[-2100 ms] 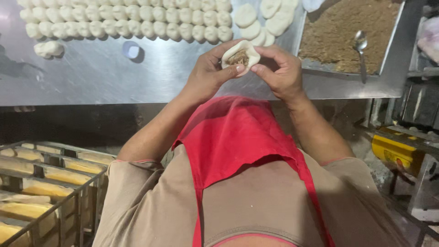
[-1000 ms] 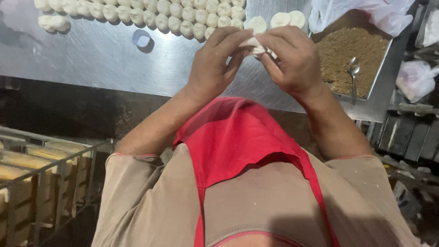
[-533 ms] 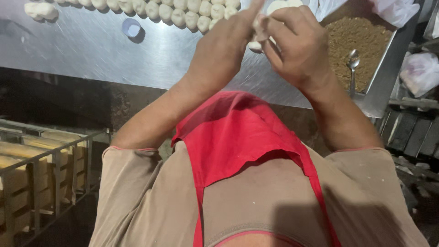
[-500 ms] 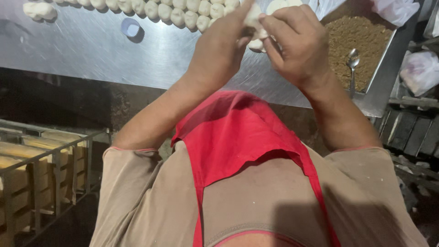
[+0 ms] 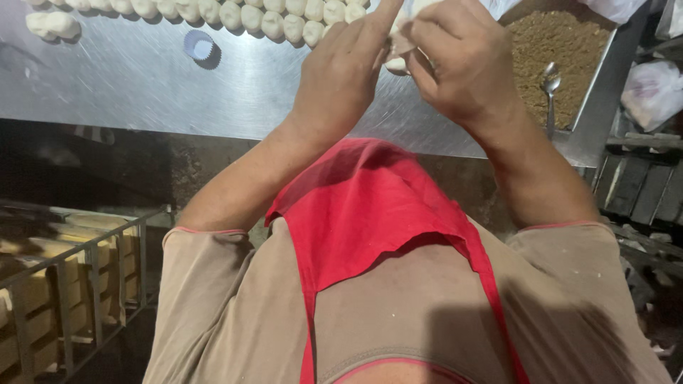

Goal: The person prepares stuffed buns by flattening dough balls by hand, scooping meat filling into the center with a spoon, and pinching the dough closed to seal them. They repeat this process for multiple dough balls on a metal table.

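Observation:
My left hand (image 5: pixel 341 71) and my right hand (image 5: pixel 462 60) are raised together over the steel table (image 5: pixel 142 85), both pinching one white piece of dough (image 5: pixel 398 44) between the fingers. Most of the dough is hidden by my hands. A row of finished white dough pieces (image 5: pixel 242 14) lies along the far side of the table, just left of my hands. Right of my right hand stands a metal tray of brown filling (image 5: pixel 562 50) with a spoon (image 5: pixel 549 82) in it.
A small white paper cup (image 5: pixel 199 46) sits on the table at the left. Two more dough pieces (image 5: pixel 50 23) lie at the far left. A metal rack with pale loaves (image 5: pixel 71 284) stands low on my left. White plastic bags (image 5: pixel 651 89) lie at the right.
Earlier the dough lay open in my hands with brown filling showing. My hands have since closed over it and pinch it shut, and the view has dropped toward my red apron.

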